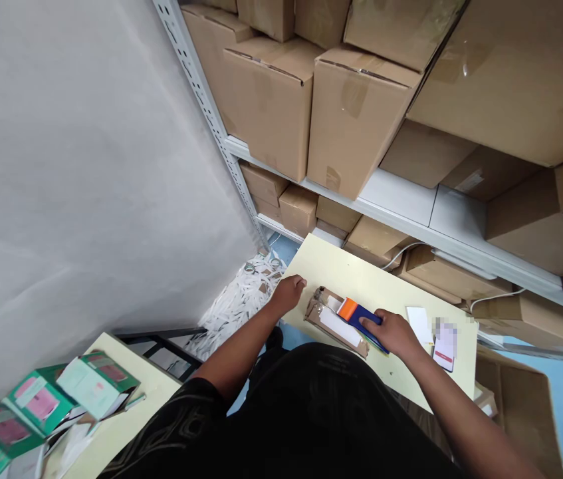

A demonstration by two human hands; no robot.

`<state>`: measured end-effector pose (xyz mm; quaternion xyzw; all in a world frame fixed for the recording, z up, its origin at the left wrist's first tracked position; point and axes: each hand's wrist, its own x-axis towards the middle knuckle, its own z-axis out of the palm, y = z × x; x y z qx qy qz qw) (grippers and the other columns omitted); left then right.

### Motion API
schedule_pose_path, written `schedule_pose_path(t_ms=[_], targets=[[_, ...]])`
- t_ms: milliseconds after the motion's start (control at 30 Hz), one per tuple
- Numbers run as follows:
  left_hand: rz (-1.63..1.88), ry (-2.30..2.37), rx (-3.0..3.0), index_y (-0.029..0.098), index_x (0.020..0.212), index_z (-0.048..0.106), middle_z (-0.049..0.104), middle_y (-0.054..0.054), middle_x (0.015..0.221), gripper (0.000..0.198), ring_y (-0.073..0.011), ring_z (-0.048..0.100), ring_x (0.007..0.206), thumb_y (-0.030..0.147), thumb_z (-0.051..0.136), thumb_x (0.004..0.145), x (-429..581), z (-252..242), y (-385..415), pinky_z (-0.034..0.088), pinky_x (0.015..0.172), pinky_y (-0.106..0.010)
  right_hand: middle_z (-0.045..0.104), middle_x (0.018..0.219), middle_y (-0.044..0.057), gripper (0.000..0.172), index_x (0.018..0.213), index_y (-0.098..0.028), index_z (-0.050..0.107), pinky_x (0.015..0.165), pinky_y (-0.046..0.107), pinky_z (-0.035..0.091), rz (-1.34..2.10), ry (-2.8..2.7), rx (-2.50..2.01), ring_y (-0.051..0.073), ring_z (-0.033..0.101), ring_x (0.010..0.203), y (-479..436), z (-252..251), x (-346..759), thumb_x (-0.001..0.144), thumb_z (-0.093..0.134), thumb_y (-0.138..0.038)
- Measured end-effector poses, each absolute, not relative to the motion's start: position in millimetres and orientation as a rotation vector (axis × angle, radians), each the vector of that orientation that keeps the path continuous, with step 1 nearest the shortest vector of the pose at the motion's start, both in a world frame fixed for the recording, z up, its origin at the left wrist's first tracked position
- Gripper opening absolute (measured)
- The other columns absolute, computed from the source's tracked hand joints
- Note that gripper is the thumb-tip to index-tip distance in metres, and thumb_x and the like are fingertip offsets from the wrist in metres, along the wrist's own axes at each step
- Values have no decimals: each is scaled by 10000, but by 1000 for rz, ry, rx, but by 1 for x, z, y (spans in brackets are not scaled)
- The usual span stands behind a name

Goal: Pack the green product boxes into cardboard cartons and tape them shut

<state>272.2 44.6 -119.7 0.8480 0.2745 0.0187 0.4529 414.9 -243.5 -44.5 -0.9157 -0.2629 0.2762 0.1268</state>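
Observation:
On the pale yellow table [355,266] lies an opened cardboard box [336,326] with white material inside and clear tape at its left end. My right hand [385,329] grips a dark blue and orange packet [353,314], held over the right part of that box. My left hand [290,293] is over the table's left edge, near the box but apart from it, with its fingers curled; what they hold, if anything, is too small to tell. A white card [418,324] and a phone [444,346] lie to the right of my right hand.
Metal shelves [395,223] with large cardboard boxes [361,113] rise behind the table. White paper strips [231,299] cover the floor at the left. Green boxes [36,399] stand on a second table [126,412] at lower left. An open carton [520,406] is at lower right.

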Motion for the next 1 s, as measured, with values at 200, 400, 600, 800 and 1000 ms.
schedule_pose_path(t_ms=[200, 400, 600, 800, 1000], targets=[[-75, 559, 2267, 206, 875, 665, 705, -86, 944, 263, -235, 663, 930, 323, 471, 1008, 267, -166, 52, 478, 910, -334, 739, 778, 93, 462, 872, -262, 741, 592, 312, 335, 821, -796, -2796, 270, 657, 701, -241, -56, 403, 844, 599, -701], [-95, 613, 2223, 220, 1113, 674, 735, -64, 976, 294, -227, 685, 946, 350, 423, 1032, 269, -193, 16, 497, 880, -318, 757, 814, 116, 482, 893, -245, 751, 606, 324, 350, 804, -793, -2806, 281, 677, 730, -228, -61, 396, 839, 605, -701], [-77, 654, 2206, 168, 1143, 695, 741, -115, 1121, 286, -253, 676, 1074, 293, 490, 988, 275, -180, 42, 502, 995, -375, 758, 809, 114, 470, 881, -238, 759, 610, 321, 375, 821, -728, -2805, 279, 687, 738, -222, -62, 395, 822, 626, -685], [175, 350, 2257, 205, 1384, 602, 616, -104, 1431, 406, -237, 534, 1357, 316, 410, 1043, 297, -151, 22, 409, 1171, -404, 763, 849, 120, 481, 903, -238, 764, 608, 314, 374, 881, -709, -2829, 274, 690, 755, -215, -58, 394, 826, 616, -689], [-30, 252, 2429, 200, 1531, 458, 434, -146, 1603, 506, -312, 477, 1416, 345, 413, 1049, 306, -155, -12, 453, 1116, -463, 750, 821, 115, 476, 926, -235, 767, 604, 309, 361, 896, -726, -2841, 267, 680, 742, -211, -54, 397, 821, 625, -677]])
